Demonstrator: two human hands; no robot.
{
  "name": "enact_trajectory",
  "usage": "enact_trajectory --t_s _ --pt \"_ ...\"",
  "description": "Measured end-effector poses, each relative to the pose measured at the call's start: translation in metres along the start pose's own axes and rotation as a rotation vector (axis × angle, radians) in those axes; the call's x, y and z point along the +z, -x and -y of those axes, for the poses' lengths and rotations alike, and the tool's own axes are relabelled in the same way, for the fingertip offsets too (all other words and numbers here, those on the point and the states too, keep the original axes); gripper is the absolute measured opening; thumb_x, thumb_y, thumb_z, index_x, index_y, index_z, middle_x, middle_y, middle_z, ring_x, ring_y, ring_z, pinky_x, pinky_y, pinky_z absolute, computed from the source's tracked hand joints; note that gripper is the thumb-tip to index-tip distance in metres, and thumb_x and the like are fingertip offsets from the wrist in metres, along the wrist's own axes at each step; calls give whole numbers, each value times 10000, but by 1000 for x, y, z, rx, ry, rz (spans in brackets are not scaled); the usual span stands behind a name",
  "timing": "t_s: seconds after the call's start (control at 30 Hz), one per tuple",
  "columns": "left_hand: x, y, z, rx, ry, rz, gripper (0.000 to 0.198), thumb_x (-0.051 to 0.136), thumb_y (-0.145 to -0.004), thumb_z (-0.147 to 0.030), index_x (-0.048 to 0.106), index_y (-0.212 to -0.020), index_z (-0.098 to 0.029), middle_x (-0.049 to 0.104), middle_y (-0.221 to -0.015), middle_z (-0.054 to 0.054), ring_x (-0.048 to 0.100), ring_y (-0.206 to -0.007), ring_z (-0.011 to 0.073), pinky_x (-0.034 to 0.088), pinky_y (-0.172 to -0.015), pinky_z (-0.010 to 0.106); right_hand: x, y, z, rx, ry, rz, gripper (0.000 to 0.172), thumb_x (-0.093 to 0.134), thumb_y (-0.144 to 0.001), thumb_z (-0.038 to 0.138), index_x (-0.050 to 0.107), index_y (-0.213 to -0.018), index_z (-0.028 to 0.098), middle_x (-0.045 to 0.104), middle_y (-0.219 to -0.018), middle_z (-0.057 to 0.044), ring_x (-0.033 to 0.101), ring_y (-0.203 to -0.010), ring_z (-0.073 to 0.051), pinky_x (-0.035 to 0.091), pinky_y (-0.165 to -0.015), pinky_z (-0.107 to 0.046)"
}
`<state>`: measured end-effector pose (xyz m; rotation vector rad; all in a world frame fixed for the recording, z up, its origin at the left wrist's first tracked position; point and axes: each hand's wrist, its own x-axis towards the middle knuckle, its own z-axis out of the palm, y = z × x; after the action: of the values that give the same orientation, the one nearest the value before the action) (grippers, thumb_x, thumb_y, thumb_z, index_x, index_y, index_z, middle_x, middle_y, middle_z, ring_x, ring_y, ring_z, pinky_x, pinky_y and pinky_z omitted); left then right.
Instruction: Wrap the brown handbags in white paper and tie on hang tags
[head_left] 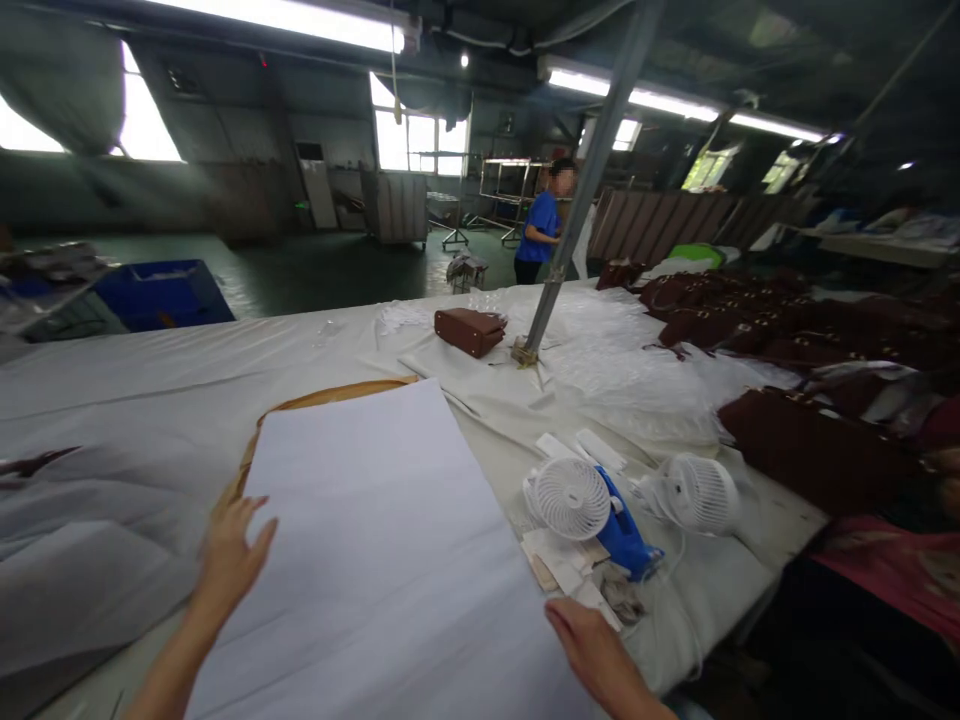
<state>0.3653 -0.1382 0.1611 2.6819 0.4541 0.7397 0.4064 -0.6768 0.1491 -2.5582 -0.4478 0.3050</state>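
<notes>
A large stack or sheet of white paper lies in front of me on a cloth-covered table. Brown wrapping paper shows along its far and left edges. My left hand is at the left edge, thumb and fingers spread apart over the brown and white paper. At the right edge, my right hand has its fingers closed against the white paper's side. Just beyond that hand are a white desk fan, a blue object and some small cards.
A second fan stands farther right. A metal post rises from the table beside a brown handbag. Clear plastic bags and many dark brown bags cover the right side. A person in blue stands beyond the table.
</notes>
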Motion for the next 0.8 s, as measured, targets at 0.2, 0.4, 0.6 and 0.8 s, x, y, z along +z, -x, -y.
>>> enact_trajectory --t_s 0.2,0.4,0.6,0.8 --pt "160 21 -96 -72 -114 212 471 396 -845 -241 525 -1296 -283 607 -1264 82 540 -1226 258 421 -1052 458 -121 -82 -66 24 -67 -214 388 458 -820 465 716 -944 203 717 -996 -113 663 -949 -276 481 -887 -368" --pt "259 50 -117 -117 -260 405 458 372 -889 -305 546 -1313 -297 474 -1432 78 491 -1280 271 388 -1069 464 -183 -197 -104 -45 3 -194 444 477 -800 488 717 -1023 189 712 -1036 -115 668 -950 -283 489 -906 -391" --pt "311 80 -105 -115 -359 330 546 470 -834 -357 464 -1378 -406 380 -1501 -6 370 -1370 265 299 -1132 463 -174 -362 -131 -221 106 -159 480 439 -829 431 680 -1105 122 703 -1038 -147 677 -876 -249 512 -858 -372" --pt "326 78 -83 93 -366 105 583 501 -873 -392 377 -1441 -352 492 -1418 24 471 -1269 239 366 -1063 414 -138 -554 -117 -391 290 -185 425 478 -841 259 595 -1196 59 638 -1164 -206 646 -997 -269 478 -939 -400"
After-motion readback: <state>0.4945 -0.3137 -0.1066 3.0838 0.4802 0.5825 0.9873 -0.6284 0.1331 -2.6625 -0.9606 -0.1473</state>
